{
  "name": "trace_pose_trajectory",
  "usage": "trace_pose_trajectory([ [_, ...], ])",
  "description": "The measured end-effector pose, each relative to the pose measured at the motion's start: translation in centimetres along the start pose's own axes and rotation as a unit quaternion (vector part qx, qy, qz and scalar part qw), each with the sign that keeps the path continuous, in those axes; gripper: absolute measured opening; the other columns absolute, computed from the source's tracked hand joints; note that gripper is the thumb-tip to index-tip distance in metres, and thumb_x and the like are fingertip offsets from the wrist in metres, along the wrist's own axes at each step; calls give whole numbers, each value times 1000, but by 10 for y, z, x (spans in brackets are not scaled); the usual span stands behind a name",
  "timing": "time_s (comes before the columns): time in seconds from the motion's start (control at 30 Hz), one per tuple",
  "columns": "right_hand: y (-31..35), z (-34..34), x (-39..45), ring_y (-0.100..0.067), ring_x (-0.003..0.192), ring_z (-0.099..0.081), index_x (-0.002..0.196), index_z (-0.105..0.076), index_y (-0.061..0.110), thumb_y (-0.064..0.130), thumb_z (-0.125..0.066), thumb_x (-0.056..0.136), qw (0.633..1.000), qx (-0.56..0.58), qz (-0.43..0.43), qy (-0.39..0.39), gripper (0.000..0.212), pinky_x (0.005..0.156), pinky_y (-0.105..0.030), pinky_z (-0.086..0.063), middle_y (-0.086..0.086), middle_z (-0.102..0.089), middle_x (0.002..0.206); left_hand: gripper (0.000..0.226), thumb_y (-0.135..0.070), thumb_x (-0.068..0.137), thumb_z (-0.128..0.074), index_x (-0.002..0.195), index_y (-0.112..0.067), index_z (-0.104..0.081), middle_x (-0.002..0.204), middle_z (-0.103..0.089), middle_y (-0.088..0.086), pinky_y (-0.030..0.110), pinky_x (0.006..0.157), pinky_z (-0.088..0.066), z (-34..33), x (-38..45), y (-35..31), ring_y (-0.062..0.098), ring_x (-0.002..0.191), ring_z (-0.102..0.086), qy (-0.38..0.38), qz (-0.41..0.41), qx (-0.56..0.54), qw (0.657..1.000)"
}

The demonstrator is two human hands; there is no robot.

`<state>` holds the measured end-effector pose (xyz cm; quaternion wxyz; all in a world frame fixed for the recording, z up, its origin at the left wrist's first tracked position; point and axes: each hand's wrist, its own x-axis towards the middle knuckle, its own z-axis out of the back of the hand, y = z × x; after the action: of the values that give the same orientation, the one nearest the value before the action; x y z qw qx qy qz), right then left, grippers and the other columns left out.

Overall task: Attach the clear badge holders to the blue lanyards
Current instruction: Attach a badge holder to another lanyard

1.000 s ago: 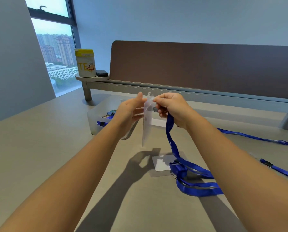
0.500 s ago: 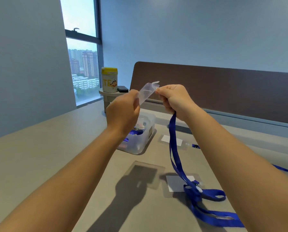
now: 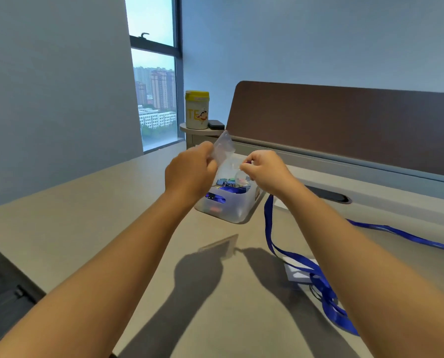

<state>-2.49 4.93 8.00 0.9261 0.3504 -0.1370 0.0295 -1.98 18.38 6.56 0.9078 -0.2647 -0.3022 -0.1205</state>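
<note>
My left hand (image 3: 189, 173) pinches a clear badge holder (image 3: 224, 148) and holds it up above the table. To its right, my right hand (image 3: 266, 171) grips the clip end of a blue lanyard (image 3: 268, 228); the strap hangs down from my fist and piles in loops on the table at the lower right. A gap separates the holder from the lanyard's end. The clip itself is hidden inside my fingers.
A translucent bin (image 3: 228, 205) with blue lanyards and small parts stands just beyond my hands. White cards (image 3: 297, 273) lie under the lanyard loops. Another blue lanyard (image 3: 401, 235) stretches right. A brown divider (image 3: 345, 125), yellow-lidded jar (image 3: 196, 109) and window (image 3: 155, 99) stand behind.
My hands have drawn apart: the holder and the lanyard end, held together before, are now separated. My view has swung left and the bin sits under my hands.
</note>
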Motion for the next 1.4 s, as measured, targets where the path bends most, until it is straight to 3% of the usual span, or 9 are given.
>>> trace_pose_trajectory([
  [0.1,-10,-10,-3,-17,76,-54,126,-45,4,7,-40,94,996,79,-31,9,32,60,-25,-47,-16,-52,103,26,-16,93,-41,114,-10,-54,127,-58,15,26,64,-41,-9,-9,14,31,100,-58,40,49,-27,998],
  [0.2,-28,-14,-10,-8,64,-40,129,-34,2,3,-40,91,991,114,-72,23,38,53,-20,-36,-10,-43,102,24,-16,94,-41,113,-10,-55,123,-61,15,21,56,-38,-23,-24,22,25,86,-54,74,59,-46,994],
  [0.3,-57,-19,-25,-10,68,-41,129,-33,2,13,-48,90,992,65,-99,35,43,54,-21,-38,-7,-43,96,25,-18,94,-41,114,-10,-55,119,-62,15,27,64,-42,-36,-36,20,26,84,-54,113,49,-47,991],
  [0.47,-101,-22,-61,-25,115,-46,141,-24,4,41,-61,82,979,-74,-157,110,80,97,-39,-42,-15,-37,140,24,-19,95,-39,111,-12,-55,116,-63,15,39,81,-52,-55,-50,6,33,95,-59,165,12,-26,986],
  [0.63,-113,-27,-89,-28,126,-40,137,-29,8,47,-71,71,951,-138,-184,205,88,101,-38,-40,-12,-33,141,26,-19,96,-37,113,-11,-55,115,-63,15,39,83,-51,-63,-57,-5,25,88,-54,189,-1,-22,982],
  [0.9,-116,-31,-97,-23,99,-50,114,-53,12,38,-70,74,941,-229,-115,223,50,81,-32,-38,-8,-58,120,25,-19,95,-41,112,-9,-56,113,-63,16,37,83,-50,-64,-63,-15,21,82,-49,192,7,-25,981],
  [1.1,-105,-28,-90,-24,92,-52,107,-64,9,30,-62,83,932,-268,-87,228,32,85,-34,-38,-10,-62,97,26,-20,95,-41,114,-10,-55,123,-60,15,34,79,-49,-59,-63,-17,28,98,-58,201,11,-24,979],
  [1.23,-89,-13,-69,-24,90,-56,108,-61,4,28,-52,90,950,-251,-76,169,32,83,-35,-47,-13,-63,98,26,-21,95,-41,115,-10,-55,121,-60,15,31,75,-45,-50,-51,-8,28,95,-56,194,33,-41,979],
  [1.4,-56,9,-33,-25,77,-48,90,-52,9,19,-39,96,933,-348,-59,64,17,66,-33,-38,-7,-50,76,27,-22,94,-44,118,-12,-53,125,-59,14,31,73,-44,-33,-27,6,33,101,-59,174,72,-58,980],
])
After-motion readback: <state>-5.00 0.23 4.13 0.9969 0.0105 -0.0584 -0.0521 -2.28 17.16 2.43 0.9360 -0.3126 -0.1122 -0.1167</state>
